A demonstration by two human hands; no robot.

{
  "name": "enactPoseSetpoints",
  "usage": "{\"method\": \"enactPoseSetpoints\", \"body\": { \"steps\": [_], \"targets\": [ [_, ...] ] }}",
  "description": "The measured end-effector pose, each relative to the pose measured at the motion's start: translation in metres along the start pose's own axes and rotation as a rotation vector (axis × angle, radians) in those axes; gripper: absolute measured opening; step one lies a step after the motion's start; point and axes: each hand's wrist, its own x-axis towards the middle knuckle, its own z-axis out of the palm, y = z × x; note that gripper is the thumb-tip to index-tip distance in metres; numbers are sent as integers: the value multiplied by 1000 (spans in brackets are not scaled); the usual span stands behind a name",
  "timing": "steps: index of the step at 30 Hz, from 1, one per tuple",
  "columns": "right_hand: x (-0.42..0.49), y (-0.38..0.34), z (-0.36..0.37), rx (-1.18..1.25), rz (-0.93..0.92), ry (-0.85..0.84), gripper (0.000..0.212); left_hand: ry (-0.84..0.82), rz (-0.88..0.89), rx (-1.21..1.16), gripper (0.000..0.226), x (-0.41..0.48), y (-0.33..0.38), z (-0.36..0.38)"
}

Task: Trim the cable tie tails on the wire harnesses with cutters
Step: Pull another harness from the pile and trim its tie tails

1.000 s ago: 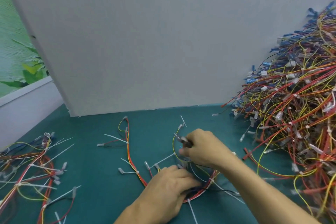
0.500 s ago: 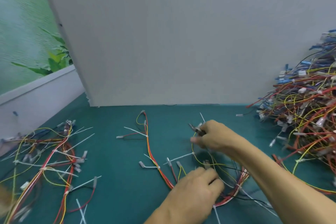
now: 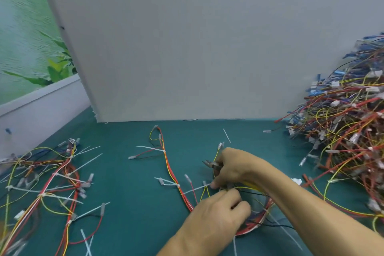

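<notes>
A red, orange and yellow wire harness (image 3: pixel 168 168) lies across the middle of the green table (image 3: pixel 128 197), with white cable tie tails (image 3: pixel 147 148) sticking out sideways. My right hand (image 3: pixel 234 167) grips small cutters (image 3: pixel 211 164), whose jaws point left just above the table. Its thumb touches a white tie tail (image 3: pixel 195 188) on the harness. My left hand (image 3: pixel 218 214) sits just below, fingers curled down on the harness's coiled wires. What the left fingers pinch is hidden.
A big heap of wire harnesses (image 3: pixel 345 131) fills the right side. A second bunch of harnesses (image 3: pixel 47 185) with long white tie tails lies at the left. A grey panel (image 3: pixel 187 48) stands at the back. Loose cut tails (image 3: pixel 227 135) are scattered about.
The view shifted, so everything sits a little further right and lower. My right hand with the cutters came down closer to my left hand and the tie tail.
</notes>
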Motion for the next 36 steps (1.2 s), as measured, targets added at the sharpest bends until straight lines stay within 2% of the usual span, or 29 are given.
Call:
{"method": "enactPoseSetpoints", "body": {
  "steps": [3,6,9,11,14,18,19,22,26,29,32,34,36],
  "targets": [
    [-1,2,2,46,-16,31,19,150,-31,3,15,3,4,3],
    [2,6,0,200,31,239,16,256,-39,45,27,4,8,5],
    [8,13,-6,287,112,533,14,256,-50,55,26,3,10,8],
    [11,18,-5,197,174,592,12,181,-49,4,22,3,9,8],
    [16,31,5,12,257,511,14,-16,-20,-86,15,1,4,5],
    [10,44,4,-43,283,446,38,-269,-83,-362,51,-3,-8,0],
    [6,45,-1,-21,270,457,38,-281,-92,-396,56,-3,-9,-5],
    [-15,47,-22,75,189,536,22,-209,-114,-376,61,-3,-11,-17],
    [-60,59,-38,119,79,620,11,-75,-92,-271,39,-7,-10,-31],
    [-95,67,-28,290,80,465,35,-107,-35,-300,29,-16,-6,-30],
    [-113,69,-6,429,83,321,53,-233,-44,-326,47,-23,-6,-23],
    [-114,72,8,422,89,361,42,-249,-60,-330,55,-26,-8,-19],
    [-113,73,15,387,85,468,19,-218,-69,-325,56,-28,-9,-16]
  ]
}}
